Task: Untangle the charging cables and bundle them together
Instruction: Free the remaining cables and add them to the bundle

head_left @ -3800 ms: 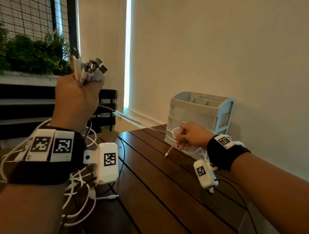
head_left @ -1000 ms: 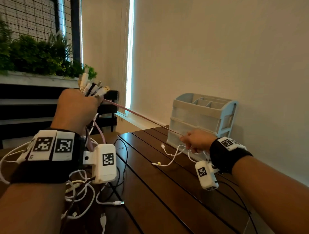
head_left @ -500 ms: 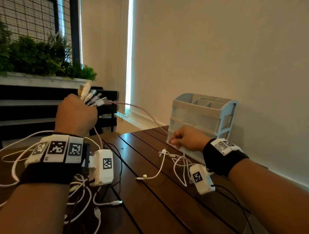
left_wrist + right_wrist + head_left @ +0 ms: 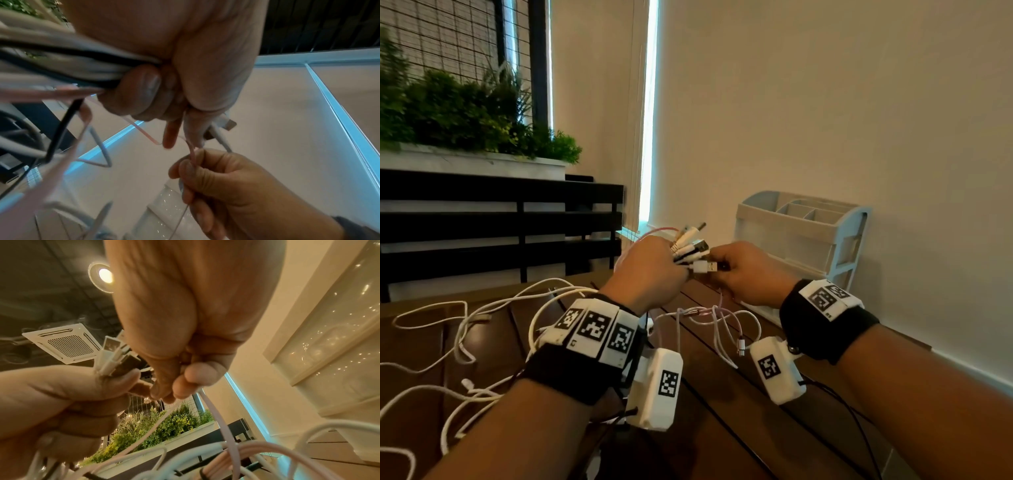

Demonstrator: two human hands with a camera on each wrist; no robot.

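Note:
My left hand (image 4: 650,270) is fisted around a bunch of charging cables, their USB plug ends (image 4: 693,248) fanning out above the knuckles. In the left wrist view the white and black cables (image 4: 68,68) run through that fist. My right hand (image 4: 744,270) meets it just to the right and pinches a thin pink cable (image 4: 192,154), also seen in the right wrist view (image 4: 216,417). Loose white cables (image 4: 469,329) trail over the dark wooden table (image 4: 722,404) at the left. Pink and white loops (image 4: 715,322) hang below both hands.
A pale blue desk organizer (image 4: 801,229) stands on the table against the wall at the right. A black slatted bench (image 4: 500,222) and a planter with green plants (image 4: 458,109) lie beyond the table's far left edge.
My left hand came down and to the right with the plug bunch. My right hand rose from the table by the organizer and joined it, the pink cable going from taut to slack loops.

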